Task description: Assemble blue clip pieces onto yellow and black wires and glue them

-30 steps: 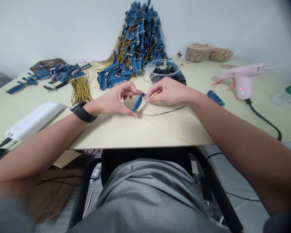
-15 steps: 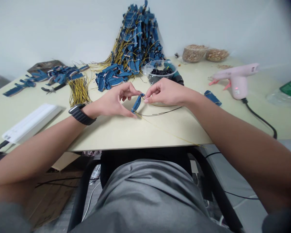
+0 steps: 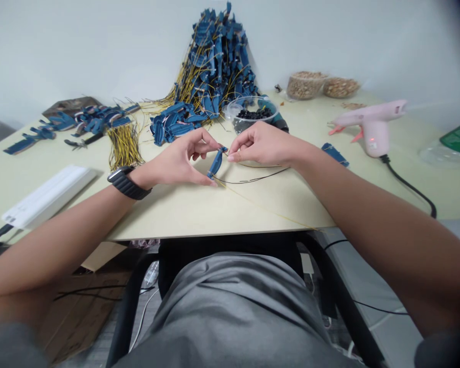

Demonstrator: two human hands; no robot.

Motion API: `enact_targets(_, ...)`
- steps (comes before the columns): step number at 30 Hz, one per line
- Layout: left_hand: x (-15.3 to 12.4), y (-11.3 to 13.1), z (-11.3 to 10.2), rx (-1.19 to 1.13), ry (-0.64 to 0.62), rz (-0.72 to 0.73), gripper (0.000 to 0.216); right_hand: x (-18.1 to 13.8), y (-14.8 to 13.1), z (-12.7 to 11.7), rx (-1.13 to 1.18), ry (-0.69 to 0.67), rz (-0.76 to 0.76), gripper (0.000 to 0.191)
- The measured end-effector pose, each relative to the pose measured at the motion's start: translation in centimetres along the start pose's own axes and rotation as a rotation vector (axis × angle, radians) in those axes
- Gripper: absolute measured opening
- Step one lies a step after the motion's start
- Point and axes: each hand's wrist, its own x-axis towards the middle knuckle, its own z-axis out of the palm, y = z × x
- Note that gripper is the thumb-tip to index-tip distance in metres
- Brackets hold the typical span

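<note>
Between the thumb and fingertips of my left hand (image 3: pixel 187 157) is a small blue piece (image 3: pixel 215 164), held upright and slightly tilted just above the table. My right hand (image 3: pixel 262 144) is closed in a pinch beside its upper end, on a thin dark wire that runs to the piece. A black wire (image 3: pixel 249 181) curves from the lower end of the piece toward my right wrist. From the same end a yellow wire (image 3: pixel 260 205) trails to the table's front edge. The exact fingertip contact is too small to make out.
Behind my hands stand a tall heap of blue pieces (image 3: pixel 218 56) with wires and a clear tub (image 3: pixel 249 120) of small black parts. Pliers (image 3: pixel 84 140), bundled yellow wires (image 3: pixel 124 145) and a white power strip (image 3: pixel 49 197) lie left. A pink glue gun (image 3: pixel 375 128) stands right.
Both hands keep nearly the same grip and place. The view has shifted very slightly.
</note>
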Motion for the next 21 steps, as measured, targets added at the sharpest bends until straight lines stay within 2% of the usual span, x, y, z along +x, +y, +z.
enact_targets(6, -0.07, 0.24, 0.08, 0.027, 0.026, -0.013, 0.104, -0.39, -0.81, 0.03, -0.046, 0.006, 0.037, 0.033)
enact_targets(21, 0.15, 0.1, -0.3, 0.015, 0.015, -0.021, 0.103, -0.23, -0.51, -0.16, -0.045, 0.007, 0.032, 0.039)
